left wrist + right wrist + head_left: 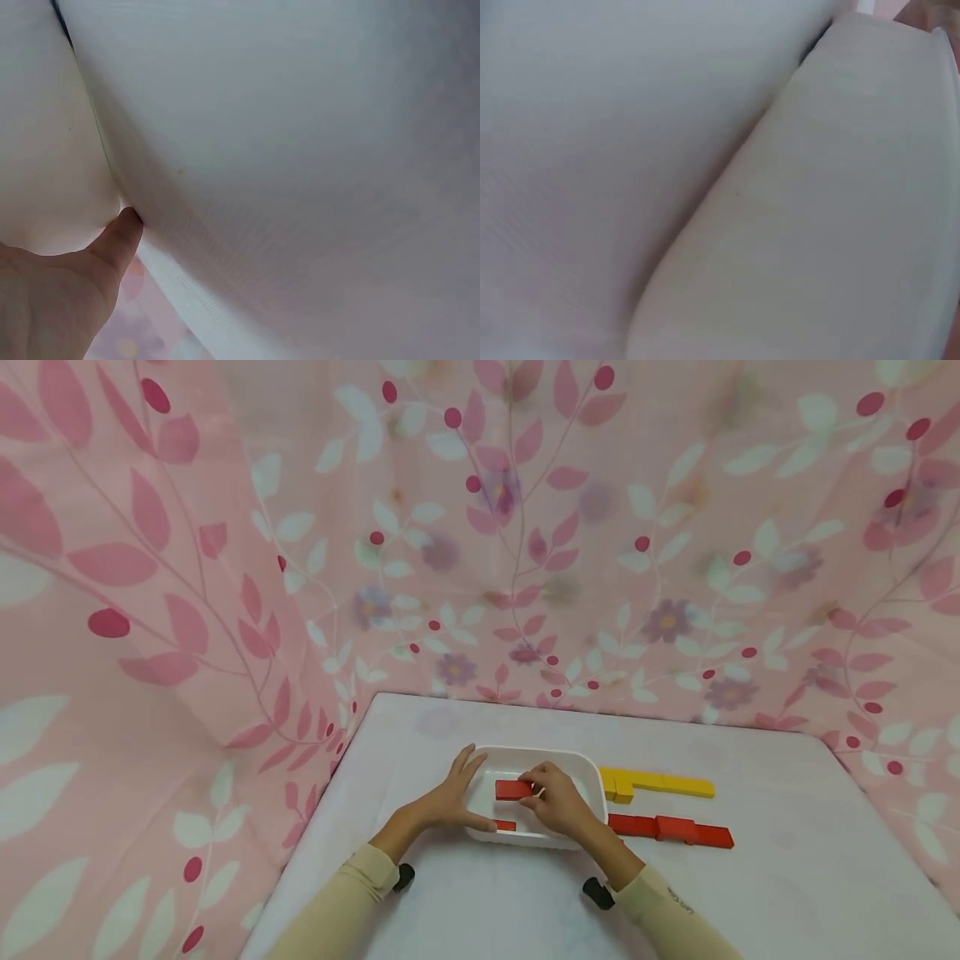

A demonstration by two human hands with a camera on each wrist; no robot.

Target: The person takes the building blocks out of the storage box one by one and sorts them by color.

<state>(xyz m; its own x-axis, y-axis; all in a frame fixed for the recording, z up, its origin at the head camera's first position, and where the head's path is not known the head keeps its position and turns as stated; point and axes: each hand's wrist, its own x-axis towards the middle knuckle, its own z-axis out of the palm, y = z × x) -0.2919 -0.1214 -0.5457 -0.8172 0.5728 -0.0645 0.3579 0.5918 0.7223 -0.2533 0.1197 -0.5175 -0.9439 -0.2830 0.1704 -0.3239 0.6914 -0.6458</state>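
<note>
My left hand (447,797) spans the left end of a white plastic tub (592,768), holding it with the thumb at the near rim and the fingers at the far left rim. In the left wrist view part of the left hand (67,292) touches the tub's pale side (52,150). Over the tub, my right hand (557,797) pinches the right end of a flat red block (510,790) between thumb and fingers. A second red block (506,826) lies inside near the front wall. The right wrist view is filled mostly by the tub's outer wall (810,195).
Right of the tub, a row of yellow blocks (667,783) lies on the white-covered table (795,860). Nearer me runs a row of red blocks (675,829), one resting higher than its neighbours. Pink floral cloth (570,568) hangs behind and at the sides.
</note>
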